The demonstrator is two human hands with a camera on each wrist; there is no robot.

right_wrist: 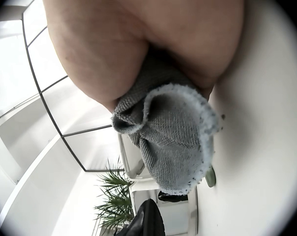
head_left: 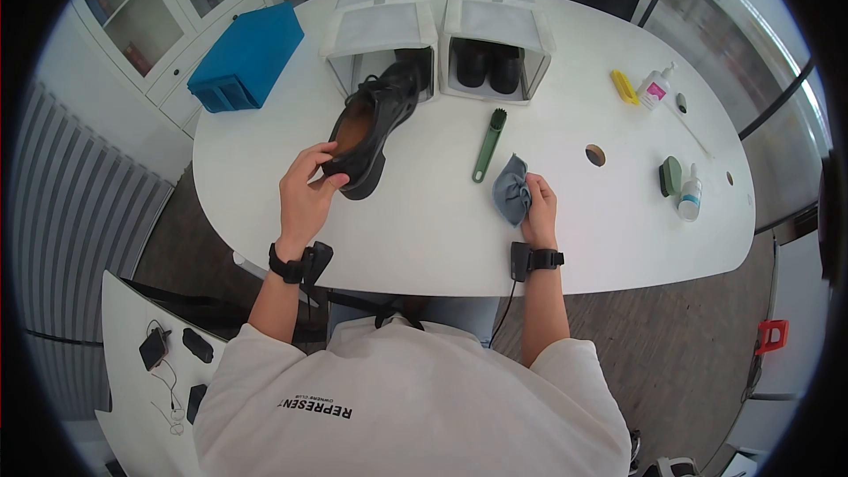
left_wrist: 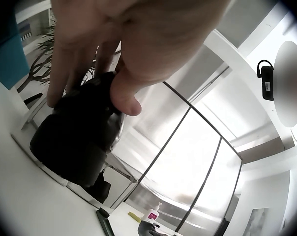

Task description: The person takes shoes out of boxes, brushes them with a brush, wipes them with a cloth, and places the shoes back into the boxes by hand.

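My left hand (head_left: 305,190) grips a black lace-up shoe (head_left: 382,119) by its heel, thumb on the outside and fingers at the opening. The shoe tilts with its toe toward the mouth of the left white shoe box (head_left: 380,22), and its tan insole shows. In the left wrist view the dark heel (left_wrist: 72,142) fills the space below the fingers. My right hand (head_left: 541,212) pinches a bunched grey-blue cloth (head_left: 511,193) over the table; the right wrist view shows its frayed edge. A green brush (head_left: 489,146) lies between the hands.
A second shoe box (head_left: 496,13) holds a pair of dark shoes (head_left: 488,64). At left stands a blue storage bag (head_left: 247,57). On the right are a yellow item (head_left: 624,87), a pump bottle (head_left: 654,88), a green block-shaped brush (head_left: 670,177), a spray bottle (head_left: 691,194) and a table hole (head_left: 595,155).
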